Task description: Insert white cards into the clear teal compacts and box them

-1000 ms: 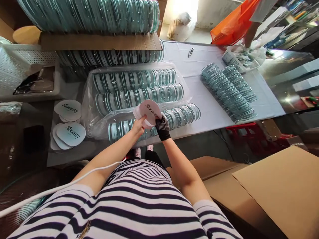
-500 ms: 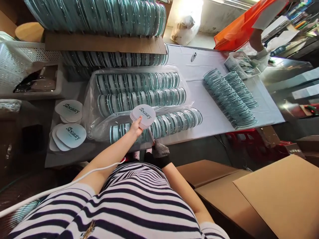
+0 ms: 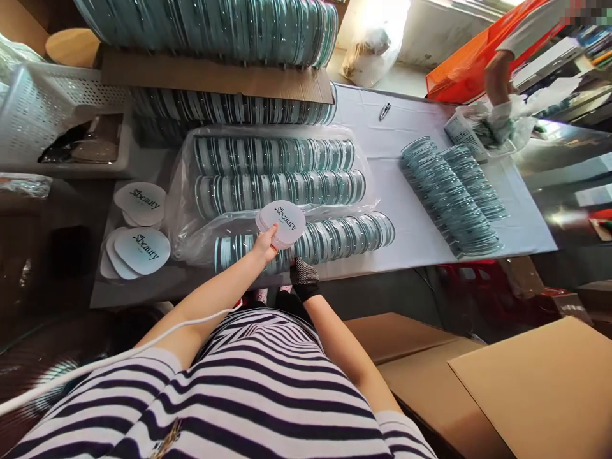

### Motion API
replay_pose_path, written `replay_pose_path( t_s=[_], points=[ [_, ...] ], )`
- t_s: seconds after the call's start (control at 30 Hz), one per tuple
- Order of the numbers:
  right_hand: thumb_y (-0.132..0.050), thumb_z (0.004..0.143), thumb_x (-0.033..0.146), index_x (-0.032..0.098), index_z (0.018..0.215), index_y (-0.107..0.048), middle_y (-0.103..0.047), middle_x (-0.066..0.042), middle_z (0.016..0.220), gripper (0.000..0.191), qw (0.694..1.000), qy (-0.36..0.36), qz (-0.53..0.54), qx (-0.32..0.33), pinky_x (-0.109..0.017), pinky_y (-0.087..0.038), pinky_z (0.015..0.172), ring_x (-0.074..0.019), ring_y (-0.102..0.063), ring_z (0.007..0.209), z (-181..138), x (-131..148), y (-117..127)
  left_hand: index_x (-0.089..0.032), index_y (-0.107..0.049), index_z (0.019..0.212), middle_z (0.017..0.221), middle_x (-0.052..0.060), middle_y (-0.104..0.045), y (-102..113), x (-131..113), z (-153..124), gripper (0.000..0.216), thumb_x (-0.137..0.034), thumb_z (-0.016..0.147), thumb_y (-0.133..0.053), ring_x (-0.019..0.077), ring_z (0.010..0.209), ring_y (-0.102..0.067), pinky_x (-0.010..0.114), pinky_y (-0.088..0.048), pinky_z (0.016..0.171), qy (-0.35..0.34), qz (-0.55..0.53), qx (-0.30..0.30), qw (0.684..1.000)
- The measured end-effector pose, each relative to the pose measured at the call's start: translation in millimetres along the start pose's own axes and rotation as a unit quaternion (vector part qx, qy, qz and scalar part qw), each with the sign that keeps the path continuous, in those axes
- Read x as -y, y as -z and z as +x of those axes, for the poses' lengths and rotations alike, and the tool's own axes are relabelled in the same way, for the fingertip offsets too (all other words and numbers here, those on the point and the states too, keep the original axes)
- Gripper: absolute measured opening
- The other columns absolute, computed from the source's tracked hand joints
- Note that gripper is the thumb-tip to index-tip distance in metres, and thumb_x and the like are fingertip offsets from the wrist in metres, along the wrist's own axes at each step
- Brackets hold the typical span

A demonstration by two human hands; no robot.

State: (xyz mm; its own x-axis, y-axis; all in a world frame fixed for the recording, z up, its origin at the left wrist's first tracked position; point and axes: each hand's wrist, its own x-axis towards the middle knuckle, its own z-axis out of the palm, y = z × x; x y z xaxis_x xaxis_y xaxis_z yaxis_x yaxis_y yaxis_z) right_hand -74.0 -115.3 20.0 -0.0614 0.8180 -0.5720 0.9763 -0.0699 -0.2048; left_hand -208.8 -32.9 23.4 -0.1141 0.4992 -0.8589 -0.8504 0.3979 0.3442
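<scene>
My left hand (image 3: 268, 245) is closed around a small stack of white rounded cards (image 3: 282, 220) printed "beauty", thumb on top. The stack is held above the nearest row of clear round discs (image 3: 344, 236), which lie on edge, partly under plastic film. My right hand (image 3: 305, 275), in a dark mesh glove, is at the table's front edge, just below the cards and against that row. Its fingers look curled; what they hold, if anything, is hidden. More printed cards (image 3: 142, 250) lie in overlapping piles at the left.
Two more disc rows (image 3: 277, 188) lie in a plastic bag. Taller disc stacks (image 3: 215, 32) and a white basket (image 3: 29, 115) stand behind. Further discs (image 3: 449, 197) lie at right, near a co-worker's hand (image 3: 501, 121) over a small basket. An open carton (image 3: 535, 376) is lower right.
My right hand has moved up toward the disc row, and its fingers now look curled in. My left hand still holds the cards. The view has shifted slightly.
</scene>
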Motion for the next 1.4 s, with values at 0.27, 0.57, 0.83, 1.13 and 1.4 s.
replay_pose_path(
  t_s=[0.27, 0.57, 0.83, 1.13, 1.4],
  points=[
    [-0.044, 0.092, 0.025, 0.019, 0.104, -0.058, -0.069, -0.005, 0.08, 0.019, 0.953, 0.03, 0.267, 0.137, -0.024, -0.049, 0.062, -0.0151, -0.065, 0.071, 20, -3, 2, -0.017, -0.067, 0.106, 0.107, 0.01, -0.073, 1, -1, 1, 0.022, -0.012, 0.085, -0.065, 0.0223, 0.103, -0.069, 0.042, -0.055, 0.094, -0.016, -0.014, 0.011, 1.0],
    [-0.033, 0.095, 0.037, 0.016, 0.135, -0.047, -0.06, -0.014, 0.129, 0.047, 0.938, 0.018, 0.309, -0.155, -0.034, -0.046, 0.098, -0.0192, -0.058, 0.116, 41, -14, 57, -0.016, -0.065, 0.114, 0.105, 0.009, -0.074, -4, 9, -5, 0.038, -0.01, 0.077, -0.073, 0.0219, 0.098, -0.07, 0.042, -0.053, 0.096, -0.074, -0.004, 0.041, 0.996],
    [-0.049, 0.088, 0.035, 0.016, 0.12, -0.061, -0.063, -0.013, 0.123, 0.04, 0.911, 0.143, 0.302, -0.244, -0.037, -0.045, 0.101, -0.0226, -0.055, 0.118, 32, 20, 64, -0.014, -0.069, 0.103, 0.095, 0.009, -0.075, 13, 15, -13, 0.031, -0.012, 0.072, -0.075, 0.0257, 0.098, -0.07, 0.041, -0.053, 0.094, -0.118, 0.043, 0.062, 0.99],
    [-0.04, 0.093, 0.037, 0.013, 0.126, -0.061, -0.072, -0.013, 0.096, 0.045, 0.983, 0.033, 0.125, -0.134, -0.027, -0.048, 0.073, -0.0218, -0.067, 0.085, -38, -10, 56, -0.015, -0.067, 0.103, 0.098, 0.008, -0.075, 21, -20, -8, 0.026, -0.011, 0.078, -0.072, 0.0202, 0.091, -0.071, 0.041, -0.054, 0.094, -0.119, -0.012, 0.021, 0.993],
    [-0.041, 0.095, 0.03, 0.026, 0.133, -0.051, -0.073, -0.008, 0.098, 0.039, 0.993, 0.083, -0.016, 0.08, -0.024, -0.042, 0.065, -0.0182, -0.069, 0.083, -62, 16, 8, -0.018, -0.066, 0.105, 0.099, 0.008, -0.075, 35, -33, 0, 0.026, -0.011, 0.081, -0.07, 0.0237, 0.099, -0.07, 0.048, -0.053, 0.094, -0.085, -0.024, -0.015, 0.996]
  ],
)
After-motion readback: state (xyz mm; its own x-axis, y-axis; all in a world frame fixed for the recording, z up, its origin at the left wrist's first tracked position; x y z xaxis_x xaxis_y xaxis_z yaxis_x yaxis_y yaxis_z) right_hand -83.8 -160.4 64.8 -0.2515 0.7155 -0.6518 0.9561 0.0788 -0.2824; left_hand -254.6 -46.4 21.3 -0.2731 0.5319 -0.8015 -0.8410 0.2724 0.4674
